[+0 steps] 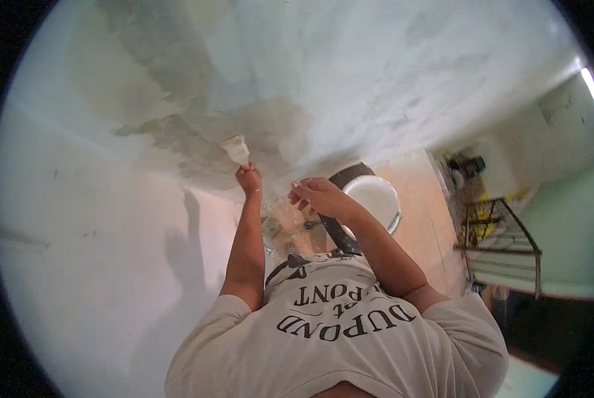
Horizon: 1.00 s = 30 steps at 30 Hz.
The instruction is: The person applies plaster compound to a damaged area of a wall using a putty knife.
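Observation:
My left hand (248,179) is raised, its fingers wrapped around the handle of a putty knife (236,148). The knife's broad, pale blade fans out against or just off a rough grey patch (270,129) on the wall; I cannot tell if it touches. My right hand (320,196) hovers in front of my chest with fingers loosely bent and apart, and nothing shows in it. Beyond the right wrist stands a round white bucket (398,211) with whitish contents. A dark support (351,174) shows beneath and beside the bucket.
A pale wall (98,265) meets the patched one at a corner on my left, with my shadow on it. Debris (273,227) litters the floor below my hands. To the right are a metal railing (502,249) and a bright tube light (593,91).

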### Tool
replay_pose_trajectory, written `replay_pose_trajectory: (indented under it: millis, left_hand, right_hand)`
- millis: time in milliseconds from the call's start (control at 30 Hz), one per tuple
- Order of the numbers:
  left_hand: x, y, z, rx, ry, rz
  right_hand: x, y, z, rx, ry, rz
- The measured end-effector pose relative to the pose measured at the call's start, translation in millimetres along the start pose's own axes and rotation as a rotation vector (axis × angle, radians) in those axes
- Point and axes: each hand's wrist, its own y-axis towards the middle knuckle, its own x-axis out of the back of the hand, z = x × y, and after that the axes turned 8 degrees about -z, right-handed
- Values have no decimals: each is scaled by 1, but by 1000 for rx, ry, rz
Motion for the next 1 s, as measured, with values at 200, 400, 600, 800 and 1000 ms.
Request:
replay_pose_trajectory:
  millis: [200, 400, 600, 800, 1000]
  left_hand:
    - [7, -14, 15, 92, 324, -68]
    - [25, -44, 23, 417, 667, -173]
    - [23, -43, 6, 403, 634, -101]
    - [-39, -71, -92, 422, 337, 36]
    - [-64, -143, -132, 43, 257, 91]
  right_hand:
    - [1, 4, -9, -12, 26, -81]
    - [-3, 5, -13, -9, 43, -106]
    - [-15, 4, -17, 9, 32, -69]
    - [-14, -5, -25, 26, 9, -75]
    - [9, -19, -21, -2, -27, -35]
